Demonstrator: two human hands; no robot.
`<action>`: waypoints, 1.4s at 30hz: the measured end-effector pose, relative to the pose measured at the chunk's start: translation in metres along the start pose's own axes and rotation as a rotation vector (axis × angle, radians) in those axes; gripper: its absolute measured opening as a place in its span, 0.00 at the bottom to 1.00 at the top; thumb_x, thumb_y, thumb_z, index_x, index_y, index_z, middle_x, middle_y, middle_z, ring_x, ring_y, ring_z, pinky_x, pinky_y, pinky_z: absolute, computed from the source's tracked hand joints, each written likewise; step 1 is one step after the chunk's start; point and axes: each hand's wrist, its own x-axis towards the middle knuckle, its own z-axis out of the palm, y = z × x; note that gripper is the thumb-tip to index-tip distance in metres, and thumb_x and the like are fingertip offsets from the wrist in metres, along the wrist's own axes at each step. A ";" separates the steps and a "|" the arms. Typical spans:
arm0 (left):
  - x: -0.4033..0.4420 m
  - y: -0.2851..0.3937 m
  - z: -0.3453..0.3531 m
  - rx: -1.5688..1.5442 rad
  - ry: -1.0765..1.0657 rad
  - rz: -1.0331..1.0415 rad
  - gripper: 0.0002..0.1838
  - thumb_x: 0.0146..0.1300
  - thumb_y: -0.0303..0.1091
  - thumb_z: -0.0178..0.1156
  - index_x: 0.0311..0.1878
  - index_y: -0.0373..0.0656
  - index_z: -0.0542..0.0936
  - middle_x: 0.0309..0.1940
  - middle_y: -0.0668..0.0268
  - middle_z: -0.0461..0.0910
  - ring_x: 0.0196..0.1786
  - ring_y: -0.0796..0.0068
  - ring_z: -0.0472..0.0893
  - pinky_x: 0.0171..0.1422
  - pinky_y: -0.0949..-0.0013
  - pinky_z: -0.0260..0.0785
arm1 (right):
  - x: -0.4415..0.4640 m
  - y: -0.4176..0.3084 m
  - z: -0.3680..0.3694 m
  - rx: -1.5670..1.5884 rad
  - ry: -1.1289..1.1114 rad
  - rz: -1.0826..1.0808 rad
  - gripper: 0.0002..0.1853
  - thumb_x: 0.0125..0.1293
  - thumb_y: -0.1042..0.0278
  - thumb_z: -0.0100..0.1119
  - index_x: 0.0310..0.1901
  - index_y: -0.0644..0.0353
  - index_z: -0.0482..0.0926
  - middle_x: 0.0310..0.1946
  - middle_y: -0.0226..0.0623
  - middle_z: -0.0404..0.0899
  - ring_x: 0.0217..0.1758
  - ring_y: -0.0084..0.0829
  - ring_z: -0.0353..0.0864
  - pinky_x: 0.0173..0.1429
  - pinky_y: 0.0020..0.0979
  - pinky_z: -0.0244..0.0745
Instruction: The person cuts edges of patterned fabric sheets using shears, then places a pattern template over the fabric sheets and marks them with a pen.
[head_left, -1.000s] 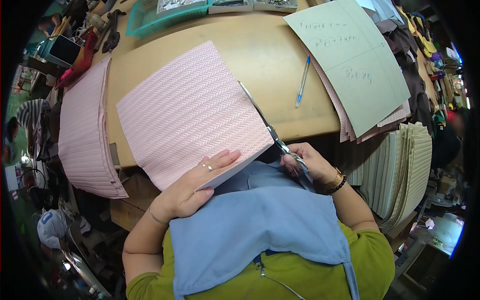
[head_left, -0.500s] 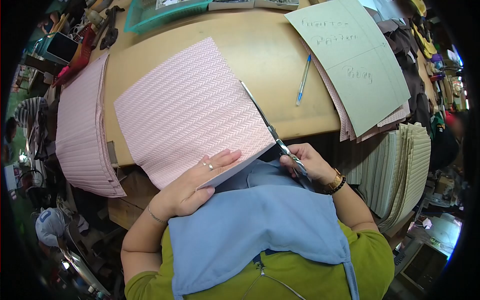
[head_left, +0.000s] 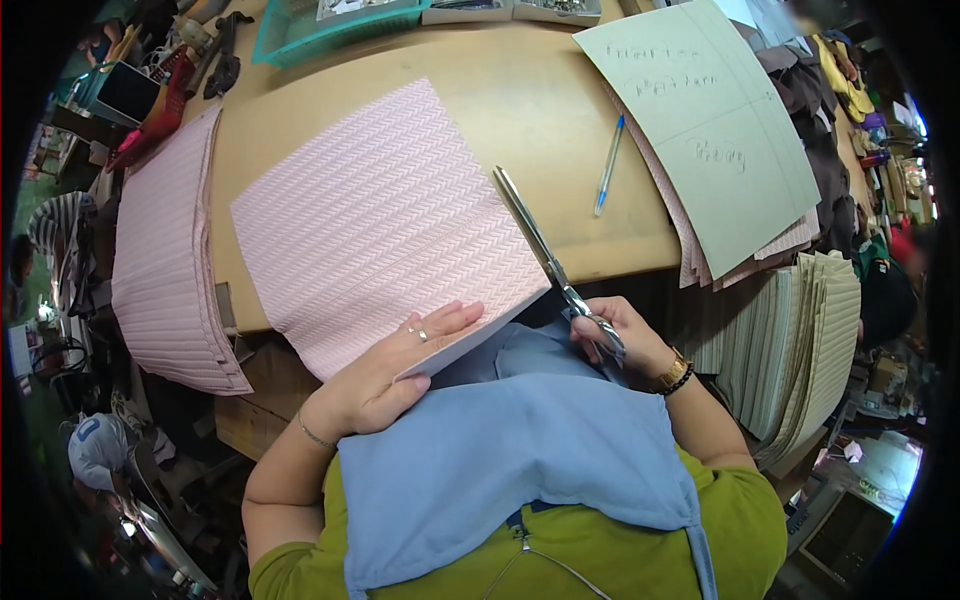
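Note:
A pink sheet (head_left: 380,220) with an embossed woven pattern lies on the table and hangs over its front edge, its near border turned up to show a pale underside. My left hand (head_left: 405,355) grips this near border, fingers on the patterned face and thumb below the edge. Metal scissors (head_left: 540,245) are in my right hand (head_left: 620,335), with fingers in the handles. Their long blades point up and away, just right of the sheet's right edge, with a narrow gap near the tips. Part of the right-hand fingers is hidden behind the handles.
A stack of pink sheets (head_left: 165,260) hangs at the table's left. To the right lie a blue pen (head_left: 609,165) and a green-grey card pattern (head_left: 710,130) with handwriting, on more pink sheets. Cream sheets (head_left: 790,340) stand lower right. A teal basket (head_left: 335,32) sits at the back.
The scissors have shifted slightly right, so their blades now stand off the sheet's right edge instead of lying along it. My left hand and the sheet stay nearly in place.

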 end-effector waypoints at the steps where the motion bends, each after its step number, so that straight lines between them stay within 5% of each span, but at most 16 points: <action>1: -0.003 0.000 0.002 -0.101 0.048 -0.110 0.37 0.58 0.40 0.45 0.72 0.35 0.63 0.70 0.51 0.65 0.65 0.53 0.70 0.71 0.53 0.56 | -0.002 0.000 -0.003 -0.005 -0.011 -0.002 0.15 0.68 0.57 0.63 0.33 0.61 0.79 0.20 0.24 0.74 0.21 0.14 0.72 0.25 0.18 0.67; 3: -0.010 -0.001 0.006 -0.293 0.149 -0.317 0.36 0.61 0.41 0.44 0.73 0.34 0.61 0.64 0.51 0.71 0.54 0.60 0.77 0.62 0.60 0.66 | -0.003 0.000 -0.007 -0.012 0.024 -0.045 0.14 0.68 0.58 0.63 0.34 0.62 0.79 0.20 0.25 0.74 0.21 0.15 0.72 0.26 0.18 0.68; 5: -0.005 -0.017 0.014 -0.658 0.447 -0.181 0.37 0.66 0.47 0.44 0.74 0.34 0.59 0.57 0.54 0.74 0.44 0.67 0.77 0.53 0.65 0.69 | -0.002 0.000 -0.008 -0.015 0.107 -0.121 0.14 0.69 0.59 0.62 0.35 0.63 0.79 0.20 0.26 0.75 0.21 0.16 0.73 0.26 0.19 0.69; 8: 0.036 -0.019 0.002 -0.776 0.562 0.182 0.54 0.60 0.74 0.48 0.76 0.38 0.56 0.68 0.53 0.65 0.62 0.64 0.71 0.66 0.60 0.63 | 0.001 -0.009 -0.008 0.079 0.266 -0.340 0.13 0.69 0.61 0.61 0.35 0.65 0.79 0.20 0.28 0.76 0.21 0.18 0.74 0.27 0.20 0.70; 10: 0.061 -0.037 -0.034 -0.013 0.413 0.230 0.59 0.51 0.81 0.52 0.76 0.46 0.57 0.75 0.53 0.55 0.74 0.57 0.59 0.74 0.48 0.52 | 0.000 -0.013 -0.015 0.114 0.344 -0.469 0.14 0.70 0.61 0.60 0.35 0.65 0.78 0.20 0.29 0.75 0.21 0.19 0.74 0.27 0.20 0.70; 12: 0.061 -0.065 -0.084 1.216 0.237 -0.018 0.60 0.45 0.82 0.56 0.77 0.54 0.58 0.79 0.55 0.48 0.80 0.53 0.46 0.77 0.37 0.41 | -0.004 -0.019 -0.025 0.138 0.411 -0.581 0.14 0.70 0.60 0.59 0.36 0.65 0.78 0.20 0.29 0.74 0.21 0.19 0.74 0.27 0.20 0.70; 17: 0.046 -0.092 -0.122 1.090 0.438 -0.454 0.59 0.42 0.81 0.59 0.76 0.60 0.60 0.79 0.58 0.48 0.80 0.47 0.44 0.73 0.24 0.35 | -0.010 -0.028 -0.038 0.035 0.461 -0.711 0.21 0.69 0.49 0.62 0.39 0.65 0.77 0.20 0.29 0.74 0.22 0.18 0.73 0.27 0.19 0.68; 25: 0.074 -0.069 -0.090 0.875 0.678 -0.773 0.58 0.53 0.76 0.56 0.78 0.48 0.52 0.79 0.49 0.42 0.80 0.43 0.41 0.71 0.22 0.37 | 0.032 -0.057 0.011 -0.032 0.206 -0.594 0.11 0.70 0.63 0.61 0.39 0.64 0.79 0.22 0.28 0.76 0.24 0.18 0.77 0.28 0.21 0.71; 28: 0.086 -0.051 -0.080 0.693 0.662 -0.834 0.55 0.59 0.74 0.52 0.77 0.43 0.52 0.78 0.44 0.44 0.80 0.44 0.43 0.74 0.28 0.39 | 0.058 -0.073 0.040 -0.021 0.079 -0.525 0.11 0.71 0.63 0.60 0.39 0.63 0.79 0.22 0.28 0.76 0.24 0.17 0.76 0.28 0.21 0.71; 30: 0.088 -0.044 -0.069 0.712 0.621 -0.591 0.50 0.64 0.69 0.52 0.77 0.40 0.51 0.77 0.44 0.48 0.80 0.49 0.47 0.78 0.40 0.43 | 0.077 -0.084 0.056 -0.025 0.024 -0.502 0.09 0.71 0.65 0.60 0.42 0.64 0.80 0.26 0.27 0.77 0.26 0.17 0.76 0.31 0.20 0.72; 33: 0.091 -0.048 -0.039 0.015 0.557 -0.068 0.41 0.70 0.57 0.54 0.75 0.40 0.55 0.69 0.48 0.65 0.69 0.57 0.70 0.68 0.55 0.66 | 0.099 -0.098 0.075 -0.116 -0.060 -0.552 0.10 0.72 0.70 0.56 0.48 0.67 0.78 0.32 0.30 0.80 0.34 0.18 0.78 0.39 0.22 0.75; 36: 0.088 -0.045 -0.043 -0.663 0.425 -0.145 0.34 0.71 0.46 0.54 0.74 0.41 0.58 0.53 0.58 0.77 0.48 0.71 0.80 0.44 0.68 0.75 | 0.106 -0.110 0.083 -0.302 -0.173 -0.519 0.10 0.72 0.71 0.56 0.50 0.66 0.78 0.35 0.29 0.79 0.37 0.19 0.78 0.43 0.24 0.76; 37: 0.087 -0.038 -0.042 -0.712 0.557 -0.116 0.29 0.70 0.40 0.53 0.70 0.41 0.62 0.39 0.66 0.79 0.35 0.81 0.78 0.29 0.75 0.68 | 0.101 -0.118 0.085 -0.436 -0.179 -0.551 0.12 0.71 0.71 0.56 0.52 0.67 0.78 0.40 0.32 0.82 0.40 0.21 0.80 0.45 0.25 0.77; 40: 0.068 -0.044 -0.077 -0.630 0.673 -0.216 0.27 0.68 0.38 0.53 0.68 0.41 0.63 0.36 0.66 0.79 0.37 0.80 0.78 0.31 0.74 0.67 | 0.089 -0.121 0.069 -0.563 0.038 -0.608 0.13 0.70 0.72 0.56 0.53 0.67 0.78 0.44 0.35 0.83 0.43 0.21 0.81 0.47 0.25 0.78; 42: 0.052 -0.061 -0.123 -0.419 0.874 -0.187 0.24 0.66 0.36 0.54 0.64 0.42 0.67 0.35 0.68 0.77 0.36 0.82 0.76 0.37 0.75 0.67 | 0.091 -0.115 0.026 -0.669 0.327 -0.539 0.15 0.67 0.70 0.61 0.53 0.64 0.79 0.49 0.47 0.82 0.48 0.36 0.84 0.53 0.34 0.78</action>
